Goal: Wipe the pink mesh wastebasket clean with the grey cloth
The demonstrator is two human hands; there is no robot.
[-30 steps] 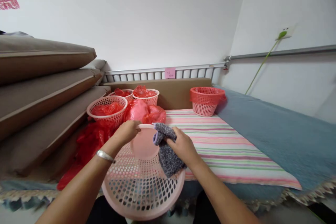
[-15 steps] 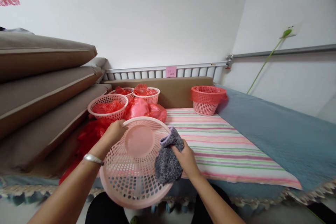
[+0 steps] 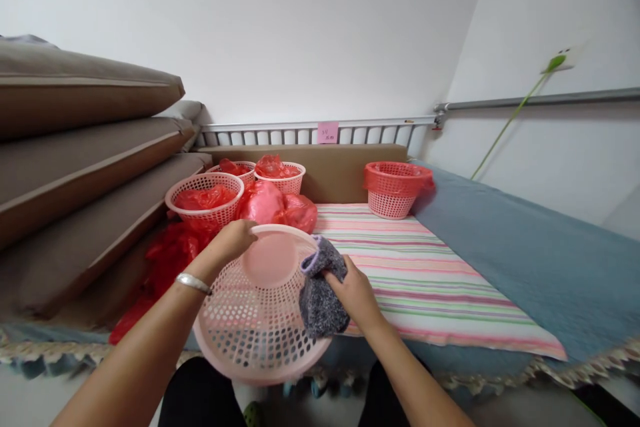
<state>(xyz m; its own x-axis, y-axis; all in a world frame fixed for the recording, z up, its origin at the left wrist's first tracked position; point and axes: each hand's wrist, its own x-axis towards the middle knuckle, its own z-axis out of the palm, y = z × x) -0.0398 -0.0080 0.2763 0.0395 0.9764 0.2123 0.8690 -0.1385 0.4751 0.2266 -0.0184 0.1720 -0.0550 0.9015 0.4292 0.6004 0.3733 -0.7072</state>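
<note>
A pale pink plastic basket (image 3: 265, 340) with many holes hangs tilted in front of me, its open top towards me and its round base (image 3: 270, 260) farther off. The far rim is held by my left hand (image 3: 239, 239), which wears a silver bracelet (image 3: 194, 282) on its wrist. My right hand (image 3: 356, 288) grips a fuzzy dark grey cloth (image 3: 324, 310) with a lilac edge, against the basket's right side. Part of that rim is hidden behind the cloth.
Pink baskets (image 3: 205, 181) with red plastic bags stand at the back left, beside stacked grey-brown cushions (image 3: 90, 137). Another pink basket (image 3: 393, 205), red at its top, stands at the right on a striped cloth (image 3: 430, 280). Blue fabric (image 3: 515, 233) covers the bed around it.
The basket and my left hand have shifted slightly right, and the basket's lower rim has risen a little. My right hand still holds the grey cloth, slightly higher.
</note>
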